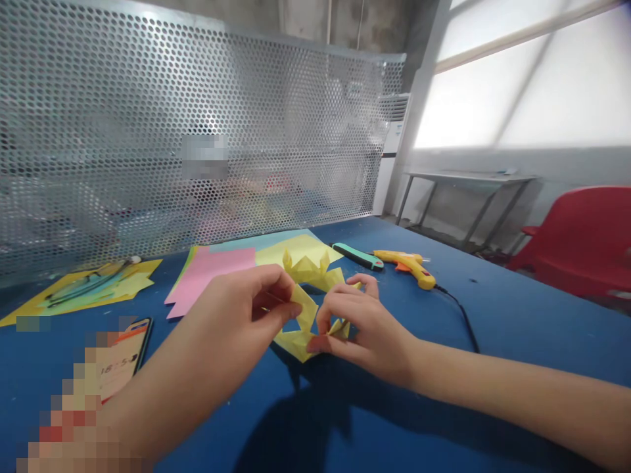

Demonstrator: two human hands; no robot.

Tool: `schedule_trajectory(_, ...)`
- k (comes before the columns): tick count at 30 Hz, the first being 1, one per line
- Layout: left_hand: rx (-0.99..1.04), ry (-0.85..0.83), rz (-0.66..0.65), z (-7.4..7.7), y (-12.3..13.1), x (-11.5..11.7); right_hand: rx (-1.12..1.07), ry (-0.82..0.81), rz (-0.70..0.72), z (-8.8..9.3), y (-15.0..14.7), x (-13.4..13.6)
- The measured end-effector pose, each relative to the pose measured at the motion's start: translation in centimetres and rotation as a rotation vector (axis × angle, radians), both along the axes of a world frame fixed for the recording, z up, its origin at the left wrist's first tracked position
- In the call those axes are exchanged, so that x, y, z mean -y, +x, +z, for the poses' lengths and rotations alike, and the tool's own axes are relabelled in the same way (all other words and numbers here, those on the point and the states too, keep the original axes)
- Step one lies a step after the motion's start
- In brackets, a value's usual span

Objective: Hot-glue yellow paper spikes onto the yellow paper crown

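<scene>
Fingers (pixel 280 277) of our left hand (pixel 244 305) pinch a flap of one folded yellow paper ring (pixel 306 268), while those of our right hand (pixel 367 325) grasp its near edge; we likely hold it from two sides so that the loose shape cannot twist. It sits in front of us over the blue table (pixel 537 341); whether it touches the top, we cannot tell. One phone (pixel 123 358) lies on our left, screen up, perhaps for a glance. Beyond it, one pile of yellow sheets (pixel 140 276) with dark wires (pixel 89 282) on top and one stack of coloured paper (pixel 217 276) lie off to the side, presumably leaving us room; overlapping sheets we cannot count. One green cutter (pixel 357 256) and one yellow glue gun (pixel 411 263) lie together at our right, probably for easy reach, one cord (pixel 463 311) trailing our way. Farther off stand one red chair (pixel 582 230), one side table (pixel 468 177) and one metal screen (pixel 148 131).
</scene>
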State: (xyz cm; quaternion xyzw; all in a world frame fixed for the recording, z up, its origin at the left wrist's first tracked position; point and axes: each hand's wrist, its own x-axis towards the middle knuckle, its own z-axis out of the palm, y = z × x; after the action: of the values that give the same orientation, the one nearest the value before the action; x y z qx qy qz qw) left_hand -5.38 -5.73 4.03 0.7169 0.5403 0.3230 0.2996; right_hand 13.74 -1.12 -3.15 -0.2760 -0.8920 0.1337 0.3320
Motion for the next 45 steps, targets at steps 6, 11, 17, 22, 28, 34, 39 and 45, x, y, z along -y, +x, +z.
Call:
schedule_trajectory(6,-0.026,0.025,-0.007,0.15,0.12,-0.12,0.005,-0.026,-0.003,0.09,0.09,0.04)
schedule_trajectory(11,-0.013,-0.011,-0.013,0.17,0.08,0.11,-0.005,-0.026,0.003,0.07,0.16,0.13)
schedule_trajectory(17,-0.015,-0.059,-0.038,-0.05,0.14,0.11,-0.002,0.034,0.011,0.19,0.18,0.37)
schedule_trajectory(22,-0.036,-0.056,-0.064,-0.35,0.12,-0.02,-0.005,0.07,0.009,0.24,0.13,0.61)
schedule_trajectory(28,-0.05,-0.06,-0.043,-0.36,0.44,-0.09,-0.029,0.064,-0.01,0.36,0.05,0.77)
schedule_trajectory(34,-0.103,-0.073,-0.036,-0.38,0.36,0.13,-0.02,0.059,-0.007,0.3,0.05,0.77)
schedule_trajectory(39,-0.121,-0.077,-0.053,-0.49,0.35,0.13,-0.024,0.057,-0.007,0.21,0.13,0.86)
schedule_trajectory(45,0.094,-0.148,-0.1,-0.56,0.72,0.05,-0.049,0.064,0.0,0.09,0.08,0.8)
